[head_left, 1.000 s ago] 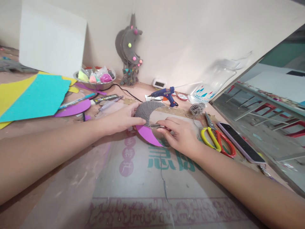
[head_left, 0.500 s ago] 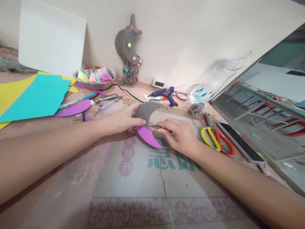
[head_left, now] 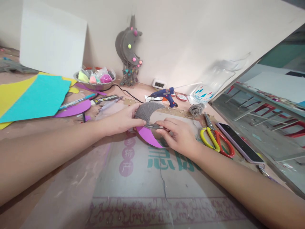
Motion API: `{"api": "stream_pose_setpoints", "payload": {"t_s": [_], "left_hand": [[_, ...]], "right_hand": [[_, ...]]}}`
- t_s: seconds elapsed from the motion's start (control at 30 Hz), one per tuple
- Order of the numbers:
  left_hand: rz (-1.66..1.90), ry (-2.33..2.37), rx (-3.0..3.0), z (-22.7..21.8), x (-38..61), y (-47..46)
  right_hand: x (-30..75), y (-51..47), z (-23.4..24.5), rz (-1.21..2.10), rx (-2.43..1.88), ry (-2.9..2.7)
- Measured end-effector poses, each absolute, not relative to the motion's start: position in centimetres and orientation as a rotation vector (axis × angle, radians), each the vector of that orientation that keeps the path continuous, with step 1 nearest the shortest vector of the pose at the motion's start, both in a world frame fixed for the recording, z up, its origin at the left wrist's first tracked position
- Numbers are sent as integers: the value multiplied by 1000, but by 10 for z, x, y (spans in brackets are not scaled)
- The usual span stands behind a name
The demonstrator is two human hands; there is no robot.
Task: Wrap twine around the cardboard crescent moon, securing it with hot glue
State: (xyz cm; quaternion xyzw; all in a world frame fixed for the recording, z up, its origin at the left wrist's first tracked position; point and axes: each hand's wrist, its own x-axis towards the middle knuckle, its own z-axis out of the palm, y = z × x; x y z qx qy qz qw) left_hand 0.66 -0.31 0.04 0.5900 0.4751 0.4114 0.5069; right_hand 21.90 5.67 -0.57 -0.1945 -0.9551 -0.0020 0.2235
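- Gripping the part-wrapped crescent (head_left: pixel 144 112) with the left hand (head_left: pixel 125 120)!
- Pinching grey yarn (head_left: pixel 154 126) beside the crescent with the right hand (head_left: pixel 179 132)!
- And right of the crescent, scissors (head_left: pixel 213 128)!

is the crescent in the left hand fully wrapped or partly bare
Partly bare: grey yarn covers the upper part of the crescent, while its lower tip, beyond the left hand, shows plain purple.

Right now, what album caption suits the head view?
Left hand holds a purple crescent partly wrapped in gray yarn; right hand pinches the yarn.
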Motion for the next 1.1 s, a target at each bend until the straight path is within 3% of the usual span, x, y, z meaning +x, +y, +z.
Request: {"api": "stream_pose_setpoints", "payload": {"t_s": [0.37,1.1], "left_hand": [[1021,1193,1408,2,8,-4],[987,1152,1422,-4,5,-3]], "right_hand": [[219,59,-6,-122,-480,-2674],[222,60,-7,41,-555,-2565]]}}
